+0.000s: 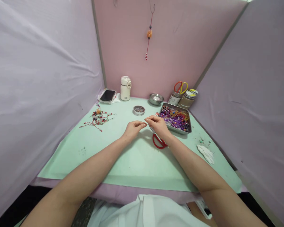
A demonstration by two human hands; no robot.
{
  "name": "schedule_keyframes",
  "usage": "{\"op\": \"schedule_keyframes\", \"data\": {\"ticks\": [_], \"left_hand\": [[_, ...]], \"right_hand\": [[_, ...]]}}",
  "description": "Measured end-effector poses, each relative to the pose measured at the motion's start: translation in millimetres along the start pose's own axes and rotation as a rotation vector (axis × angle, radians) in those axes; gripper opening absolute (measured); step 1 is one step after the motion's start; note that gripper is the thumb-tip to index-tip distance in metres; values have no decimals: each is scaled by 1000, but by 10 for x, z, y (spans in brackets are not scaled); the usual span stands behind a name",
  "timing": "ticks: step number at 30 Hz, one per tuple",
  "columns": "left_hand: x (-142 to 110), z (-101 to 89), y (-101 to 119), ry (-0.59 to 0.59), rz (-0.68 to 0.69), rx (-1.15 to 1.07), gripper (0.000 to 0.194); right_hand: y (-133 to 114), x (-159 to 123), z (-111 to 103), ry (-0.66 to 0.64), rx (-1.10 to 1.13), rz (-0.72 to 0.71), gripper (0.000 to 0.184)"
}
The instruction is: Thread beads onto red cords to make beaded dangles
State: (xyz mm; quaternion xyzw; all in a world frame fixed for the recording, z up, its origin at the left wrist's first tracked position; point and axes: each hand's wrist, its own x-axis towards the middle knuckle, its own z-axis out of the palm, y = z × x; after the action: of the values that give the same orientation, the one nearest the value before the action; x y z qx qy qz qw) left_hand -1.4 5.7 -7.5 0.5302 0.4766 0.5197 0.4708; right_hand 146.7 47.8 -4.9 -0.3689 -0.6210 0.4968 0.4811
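My left hand (134, 129) and my right hand (158, 125) hover close together over the middle of the green table. Thumb and fingers are pinched on each, the fingertips nearly meeting. Whatever they hold is too small to make out. Beneath my right hand lies a pair of red-handled scissors (159, 142), its blades partly covered by the hand. Just right of that hand is a metal tray (180, 130) full of purple and dark beads with yellow and red threads. A small round tin (139, 110) stands beyond my left hand.
Beaded red cords (99, 118) lie at left, near a phone (108, 95) and a white bottle (125, 89). Behind are a steel bowl (156, 99), a jar (187, 99) and upright scissors (180, 87). A crumpled white cloth (205, 154) lies right. A beaded cord (149, 34) hangs above.
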Motion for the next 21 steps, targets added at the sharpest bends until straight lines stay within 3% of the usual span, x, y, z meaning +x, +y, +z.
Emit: {"op": "schedule_keyframes", "data": {"ticks": [12, 21], "left_hand": [[-9, -1, -10, -20, -9, 18, 23], [13, -1, -54, -3, -17, -91, 30]], "right_hand": [[18, 11, 3, -18, 22, 44, 24], [38, 13, -5, -55, 1, 49, 24]]}}
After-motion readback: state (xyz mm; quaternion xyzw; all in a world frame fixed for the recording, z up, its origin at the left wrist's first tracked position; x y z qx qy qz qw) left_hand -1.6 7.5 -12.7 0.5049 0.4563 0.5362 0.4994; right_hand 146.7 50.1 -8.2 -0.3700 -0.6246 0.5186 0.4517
